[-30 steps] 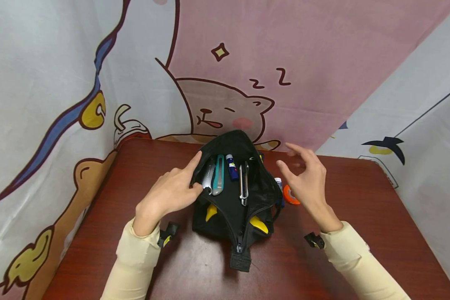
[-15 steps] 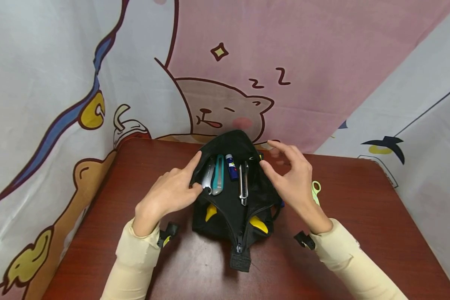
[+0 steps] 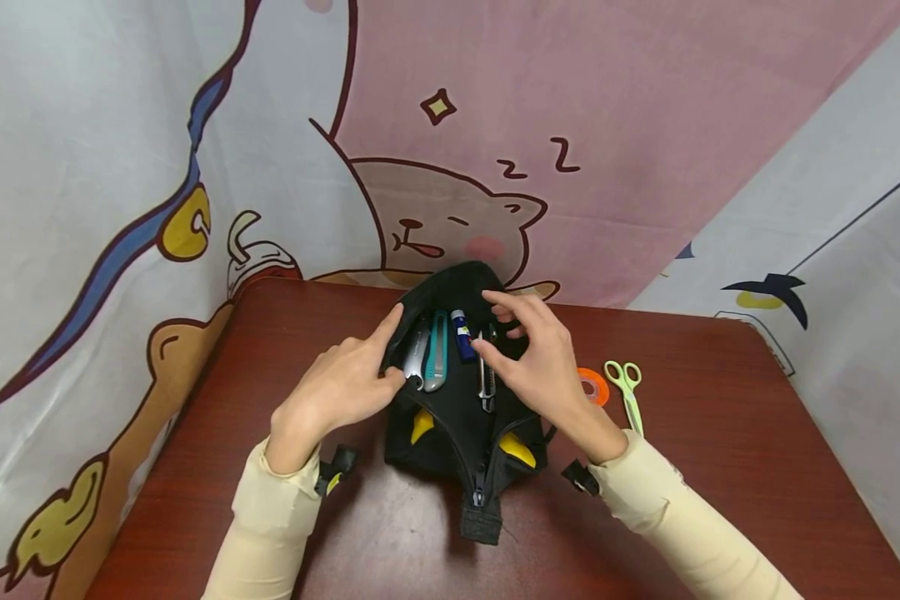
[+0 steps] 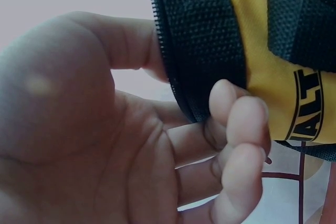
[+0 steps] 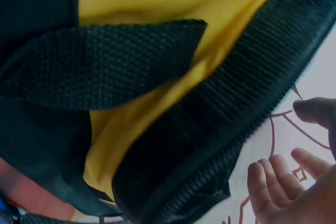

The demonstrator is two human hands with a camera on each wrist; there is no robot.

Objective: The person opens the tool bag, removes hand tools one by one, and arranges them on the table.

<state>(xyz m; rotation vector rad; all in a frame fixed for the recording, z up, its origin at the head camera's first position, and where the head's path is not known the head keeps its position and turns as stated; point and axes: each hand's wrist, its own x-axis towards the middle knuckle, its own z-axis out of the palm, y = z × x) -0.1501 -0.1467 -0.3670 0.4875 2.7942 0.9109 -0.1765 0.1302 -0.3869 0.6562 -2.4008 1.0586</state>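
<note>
A black bag (image 3: 450,429) with yellow patches stands unzipped on the table. My left hand (image 3: 341,383) grips its left rim, thumb inside, and in the left wrist view the fingers (image 4: 244,121) curl over the outside. Inside lie a teal utility knife (image 3: 437,354), a silver wrench-like tool (image 3: 416,357), a blue glue stick (image 3: 462,333) and a silver utility knife (image 3: 487,387). My right hand (image 3: 543,367) hovers over the right side of the opening, fingers loosely bent and apart from the thumb. Its thumb overlaps the silver knife in view; contact cannot be told.
Right of the bag, on the reddish-brown table (image 3: 720,467), lie an orange tape roll (image 3: 594,387) and light green scissors (image 3: 627,387). A printed cloth (image 3: 615,108) hangs behind the table's far edge.
My right hand has moved left from beside the bag to over its opening, uncovering the scissors and the tape roll. The left hand has kept its place on the rim.
</note>
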